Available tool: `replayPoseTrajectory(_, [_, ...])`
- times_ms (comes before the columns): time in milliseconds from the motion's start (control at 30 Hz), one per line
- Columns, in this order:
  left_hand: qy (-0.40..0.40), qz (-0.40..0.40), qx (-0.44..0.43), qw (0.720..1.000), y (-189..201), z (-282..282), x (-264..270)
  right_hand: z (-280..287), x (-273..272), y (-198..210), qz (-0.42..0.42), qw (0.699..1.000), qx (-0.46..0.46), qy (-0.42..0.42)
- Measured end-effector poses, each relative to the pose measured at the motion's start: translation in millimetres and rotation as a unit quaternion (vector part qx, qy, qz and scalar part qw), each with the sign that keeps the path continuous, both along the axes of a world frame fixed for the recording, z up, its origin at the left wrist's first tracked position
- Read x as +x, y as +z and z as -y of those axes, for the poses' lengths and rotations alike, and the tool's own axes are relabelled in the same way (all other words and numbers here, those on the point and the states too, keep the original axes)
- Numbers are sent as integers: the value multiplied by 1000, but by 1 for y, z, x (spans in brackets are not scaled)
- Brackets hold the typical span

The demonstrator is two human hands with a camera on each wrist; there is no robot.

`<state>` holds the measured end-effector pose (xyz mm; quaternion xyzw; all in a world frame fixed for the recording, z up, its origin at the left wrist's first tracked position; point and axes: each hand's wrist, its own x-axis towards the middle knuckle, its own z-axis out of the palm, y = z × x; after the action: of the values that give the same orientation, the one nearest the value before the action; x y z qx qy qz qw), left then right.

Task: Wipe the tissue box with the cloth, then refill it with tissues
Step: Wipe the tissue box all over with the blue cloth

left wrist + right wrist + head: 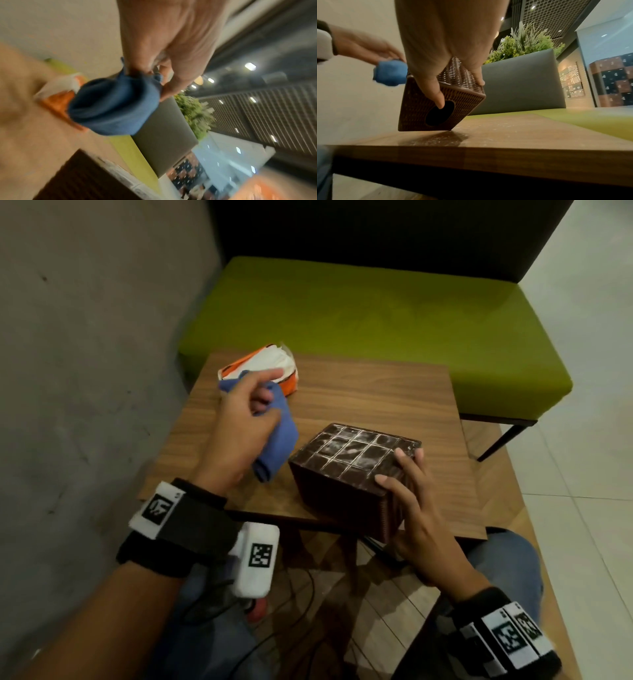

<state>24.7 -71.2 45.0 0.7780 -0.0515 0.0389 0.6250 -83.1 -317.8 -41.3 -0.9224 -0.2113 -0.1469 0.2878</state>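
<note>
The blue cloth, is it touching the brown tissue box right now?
Apart. The right wrist view shows the blue cloth held by the left hand beside the tissue box, wall visible between them.

Café or public lounge seating, green cushioned bench [359, 313] with dark backrest, small wooden desk [376, 402], leafy planter [522, 46], slatted wall panels [274, 115]

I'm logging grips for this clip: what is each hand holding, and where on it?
Left hand grips the folded blue cloth by its upper end. Right hand holds the tilted brown tissue box at its near corner.

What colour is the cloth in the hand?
Blue. The cloth held by the left hand shows best in the head view.
</note>
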Motion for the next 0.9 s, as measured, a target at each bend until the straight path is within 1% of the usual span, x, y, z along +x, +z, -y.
replayPoseTrajectory(33, [-33, 52, -7, 998, 8, 3, -9, -1, 0, 1, 0, 1000, -13, 8])
replayPoseTrajectory(67, [-54, 80, -38, 995, 13, 12, -4, -1, 1, 2, -1, 1000, -23, 14])
replayPoseTrajectory(100, [-83, 75, -73, 991, 12, 16, -7, -1, 2, 4, -3, 999, -29, 18])
replayPoseTrajectory(133, [-107, 47, -101, 988, 10, 21, -6, -1, 3, 5, -6, 999, -31, 19])
replayPoseTrajectory(167, [-125, 20, -87, 988, 4, 24, -6, -1, 4, 5, -9, 999, -27, 19])
replayPoseTrajectory(200, [-139, 5, -24, 990, -5, 26, -7, -1, 4, 5, -12, 1000, -22, 19])
replayPoseTrajectory(233, [-156, 5, 84, 984, -17, 26, -9, -1, 5, 5, -13, 1000, -20, 18])
replayPoseTrajectory(267, [-166, 25, 220, 961, -32, 24, -10, 0, 5, 5, -13, 999, -24, 19])
replayPoseTrajectory(300, [-170, 33, 334, 927, -43, 19, -12, 0, 5, 6, -14, 999, -29, 21])
replayPoseTrajectory(333, [-168, 27, 398, 901, -51, 15, -13, 0, 5, 7, -19, 999, -30, 23])
replayPoseTrajectory(367, [-171, 12, 410, 896, -56, 12, -14, 0, 5, 9, -28, 999, -28, 23])
replayPoseTrajectory(400, [-178, -4, 371, 911, -61, 10, -16, 0, 6, 11, -38, 999, -24, 20])
replayPoseTrajectory(467, [-189, -49, 198, 961, -65, 12, -20, -3, 10, 12, -57, 998, -14, 14])
replayPoseTrajectory(500, [-192, -66, 126, 971, -67, 14, -21, -4, 12, 11, -67, 998, -13, 11])
replayPoseTrajectory(533, [-187, -75, 88, 976, -67, 17, -22, -6, 13, 11, -83, 996, -15, 7])
replayPoseTrajectory(567, [-176, -78, 80, 978, -68, 20, -23, -6, 14, 12, -106, 994, -14, 5])
replayPoseTrajectory(600, [-160, -74, 93, 980, -69, 22, -23, -4, 14, 13, -134, 991, 0, 5])
replayPoseTrajectory(667, [-119, -56, 138, 982, -74, 22, -23, 1, 12, 17, -197, 977, 80, 20])
replayPoseTrajectory(733, [-85, -32, 169, 981, -77, 21, -27, 2, 10, 23, -253, 943, 214, 15])
replayPoseTrajectory(767, [-71, -16, 179, 981, -77, 22, -29, 1, 12, 25, -272, 918, 289, -17])
replayPoseTrajectory(800, [-59, -3, 188, 980, -77, 24, -31, -1, 15, 27, -294, 881, 364, -71])
replayPoseTrajectory(833, [-55, 6, 195, 979, -76, 26, -34, -4, 19, 29, -324, 832, 430, -135])
replayPoseTrajectory(867, [-57, 15, 195, 979, -73, 27, -37, -8, 23, 31, -361, 783, 471, -186])
replayPoseTrajectory(900, [-55, 41, 217, 974, -71, 27, -39, -13, 25, 33, -396, 749, 484, -219])
